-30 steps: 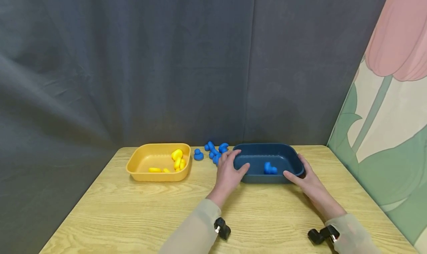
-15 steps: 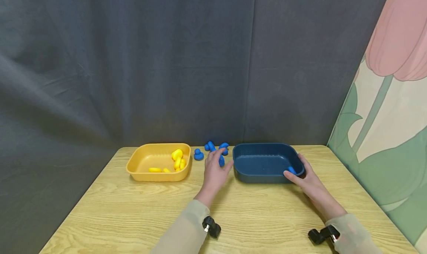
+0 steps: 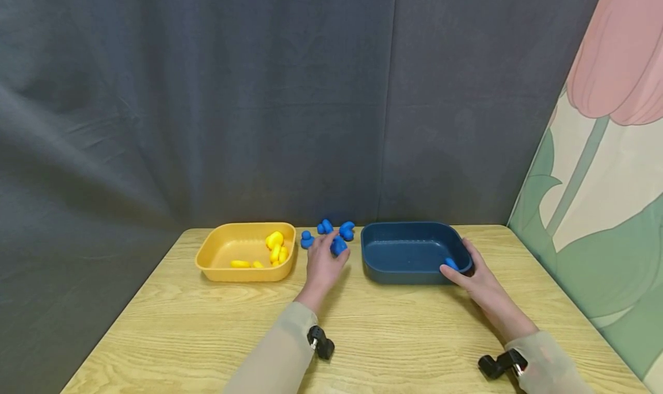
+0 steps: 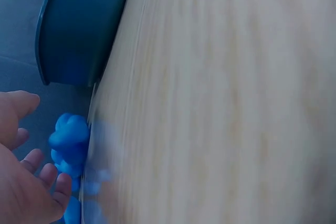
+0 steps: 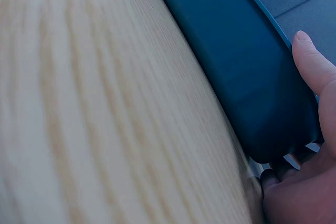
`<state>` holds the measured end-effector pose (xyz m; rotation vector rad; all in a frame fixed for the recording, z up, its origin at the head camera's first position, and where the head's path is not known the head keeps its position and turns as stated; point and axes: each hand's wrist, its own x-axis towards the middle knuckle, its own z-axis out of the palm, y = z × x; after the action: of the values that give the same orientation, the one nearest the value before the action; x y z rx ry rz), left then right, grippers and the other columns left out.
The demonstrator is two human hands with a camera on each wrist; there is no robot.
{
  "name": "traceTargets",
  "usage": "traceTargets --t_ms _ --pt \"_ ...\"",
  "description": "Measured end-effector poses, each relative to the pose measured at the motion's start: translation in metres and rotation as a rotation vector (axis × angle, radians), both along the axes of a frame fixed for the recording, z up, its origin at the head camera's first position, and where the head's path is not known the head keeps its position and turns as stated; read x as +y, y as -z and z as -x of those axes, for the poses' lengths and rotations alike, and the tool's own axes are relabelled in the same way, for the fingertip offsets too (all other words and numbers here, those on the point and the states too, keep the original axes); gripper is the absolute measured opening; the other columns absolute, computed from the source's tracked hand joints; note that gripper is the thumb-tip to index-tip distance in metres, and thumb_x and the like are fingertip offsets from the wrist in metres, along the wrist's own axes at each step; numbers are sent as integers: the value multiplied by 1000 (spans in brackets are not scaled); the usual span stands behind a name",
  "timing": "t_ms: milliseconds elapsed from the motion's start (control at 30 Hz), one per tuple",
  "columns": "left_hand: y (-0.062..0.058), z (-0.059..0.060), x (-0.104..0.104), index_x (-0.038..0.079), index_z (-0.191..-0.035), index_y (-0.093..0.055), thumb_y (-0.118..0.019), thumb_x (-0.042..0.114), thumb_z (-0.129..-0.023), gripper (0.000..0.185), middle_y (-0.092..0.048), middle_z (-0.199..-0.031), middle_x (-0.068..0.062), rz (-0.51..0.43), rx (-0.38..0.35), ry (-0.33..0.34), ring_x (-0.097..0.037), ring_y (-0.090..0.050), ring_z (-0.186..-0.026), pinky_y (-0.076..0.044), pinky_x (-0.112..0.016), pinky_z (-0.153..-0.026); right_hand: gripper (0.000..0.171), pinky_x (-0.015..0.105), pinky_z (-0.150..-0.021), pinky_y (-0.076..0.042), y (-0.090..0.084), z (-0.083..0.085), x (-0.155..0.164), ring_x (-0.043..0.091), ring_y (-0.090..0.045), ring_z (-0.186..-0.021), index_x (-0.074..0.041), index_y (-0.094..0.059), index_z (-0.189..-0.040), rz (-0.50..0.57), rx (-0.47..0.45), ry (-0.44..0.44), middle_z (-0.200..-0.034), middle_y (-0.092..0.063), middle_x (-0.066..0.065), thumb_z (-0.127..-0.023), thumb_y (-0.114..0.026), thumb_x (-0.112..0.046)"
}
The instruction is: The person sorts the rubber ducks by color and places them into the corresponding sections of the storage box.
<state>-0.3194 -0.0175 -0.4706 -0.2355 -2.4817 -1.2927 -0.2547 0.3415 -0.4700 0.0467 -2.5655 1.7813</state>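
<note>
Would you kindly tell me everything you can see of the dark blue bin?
The dark blue bin is a shallow rectangle with rounded corners, a thin rim and smooth, plastic-looking walls. It sits upright on the wood-grained table, in front of the dark curtain. The right hand grips its right end, thumb at the rim; a small blue piece, partly hidden, lies inside there.

Dark curtain, tulip-patterned wall, wooden table

Free near tabletop, pieces blocking (between trays)
</note>
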Motion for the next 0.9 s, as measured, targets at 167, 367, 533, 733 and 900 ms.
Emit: traceTargets --t_ms 167,367,533,733,900 --pt "1 3 -1 3 -151 -65 -83 19 -101 56 -58 -147 -27 18 -29 -18 -50 -50 -139 -45 -63 -117 112 74 -129 -8 0 0 0 53 3 -165 -15 12 -177 -2 -4 0 -182 10 24 -108 -75 -31" --pt "4 6 -2 4 -153 -64 -83 22 -102 57 -59 -146 -26 41 -58 -28 -47 -50 -137 -46 -60 -116 112 74 -128 -8 1 0 0 53 3 -165 -16 12 -177 -9 -3 2 -182 10 26 -108 -75 -31" --pt "8 9 -3 6 -153 -65 -83 24 -103 56 -60 -144 -25 55 -95 -39 -46 -50 -136 -47 -58 -114 112 74 -129 -8 -1 0 0 53 2 -165 -15 12 -177 -13 -7 3 -182 10 26 -108 -75 -31" --pt "11 10 -4 8 -147 -70 -85 22 -101 51 -63 -141 -23 55 -84 -41 -46 -53 -134 -48 -59 -113 110 72 -129 -10 -1 1 0 52 1 -165 -15 12 -177 3 -12 2 -182 10 26 -109 -73 -30" --pt "13 10 -5 8 -143 -72 -88 16 -97 49 -65 -138 -23 56 -62 -33 -48 -54 -133 -47 -62 -113 110 72 -129 -12 1 2 1 53 -1 -165 -16 13 -177 9 -16 -2 -182 10 26 -109 -73 -31"
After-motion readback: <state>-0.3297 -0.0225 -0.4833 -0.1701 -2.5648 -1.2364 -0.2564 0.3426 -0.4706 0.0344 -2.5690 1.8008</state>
